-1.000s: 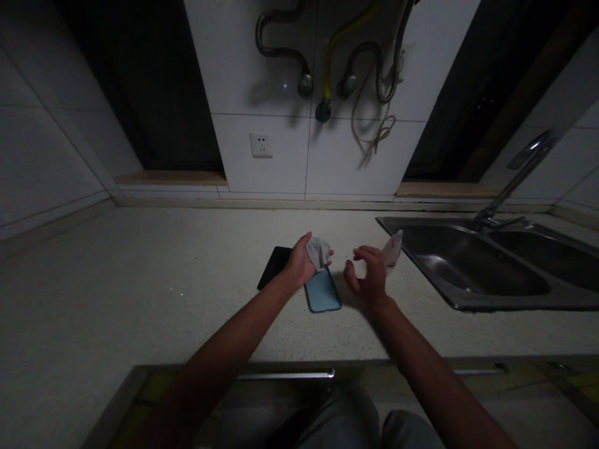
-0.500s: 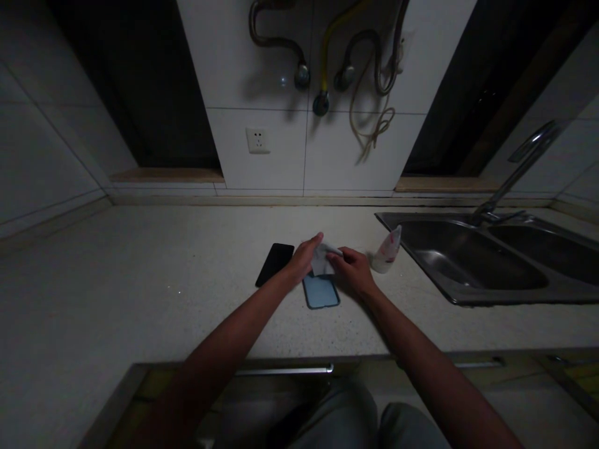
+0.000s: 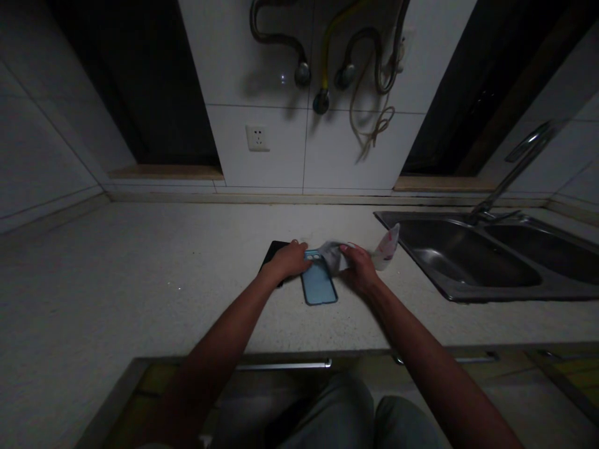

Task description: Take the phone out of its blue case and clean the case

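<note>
Since a moment ago my left hand (image 3: 289,259) went down flat onto the top of the blue phone case (image 3: 318,284) on the tabletop (image 3: 140,262), near the sink (image 3: 468,262), while my right hand (image 3: 361,269) has its grip closed on the grey cloth (image 3: 333,254).

No legible text in the head view

The small packet (image 3: 387,248) beside the sink (image 3: 472,293) bears red markings too dim and blurred to read; the blue phone case (image 3: 318,285) and wall socket (image 3: 257,138) show no lettering
</note>
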`<state>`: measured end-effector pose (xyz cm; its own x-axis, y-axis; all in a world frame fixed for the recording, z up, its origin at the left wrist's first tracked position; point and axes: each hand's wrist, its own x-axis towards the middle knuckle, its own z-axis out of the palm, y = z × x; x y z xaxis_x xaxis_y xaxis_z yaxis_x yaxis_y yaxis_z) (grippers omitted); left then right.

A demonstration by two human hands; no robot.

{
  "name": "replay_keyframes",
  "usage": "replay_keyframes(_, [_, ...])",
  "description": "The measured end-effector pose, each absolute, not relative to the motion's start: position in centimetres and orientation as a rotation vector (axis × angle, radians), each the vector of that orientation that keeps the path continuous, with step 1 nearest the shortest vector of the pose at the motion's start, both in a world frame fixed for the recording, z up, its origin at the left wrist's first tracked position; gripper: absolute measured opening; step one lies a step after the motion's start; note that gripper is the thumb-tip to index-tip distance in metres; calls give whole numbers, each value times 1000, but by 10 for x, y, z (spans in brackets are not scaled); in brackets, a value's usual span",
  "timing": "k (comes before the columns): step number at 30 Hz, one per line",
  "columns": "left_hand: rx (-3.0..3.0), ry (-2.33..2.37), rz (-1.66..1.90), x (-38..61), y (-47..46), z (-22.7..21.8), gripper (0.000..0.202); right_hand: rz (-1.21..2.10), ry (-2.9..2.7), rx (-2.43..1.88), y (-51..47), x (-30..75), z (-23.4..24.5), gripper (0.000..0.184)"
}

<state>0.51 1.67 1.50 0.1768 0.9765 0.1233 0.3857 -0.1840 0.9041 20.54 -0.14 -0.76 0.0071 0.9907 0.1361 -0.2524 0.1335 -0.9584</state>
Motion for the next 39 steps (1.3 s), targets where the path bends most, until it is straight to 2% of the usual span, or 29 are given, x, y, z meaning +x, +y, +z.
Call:
replay_keyframes(11, [1857,1451,963,14,25,12,12,1411,-1087,-914,-1,204,-11,31])
replay_keyframes(18, [1864,1488,810,18,18,14,25,1460,-1024,-895,2,207,-15,34])
replay_keyframes(21, [1625,1460,751,24,14,19,23,1482,-1024,-875,2,208,-16,34])
replay_keyframes(25, [1134,1149,804,35,11,19,4,1484,-1015,-869,2,207,-15,36])
replay_keyframes(33, [743,646,904,55,3,-2,8,1369,-985,-954,9,216,-18,40])
replay_keyframes(39, [847,539,1046,69,-7,-11,31,1359,-948,-827,5,214,-11,34])
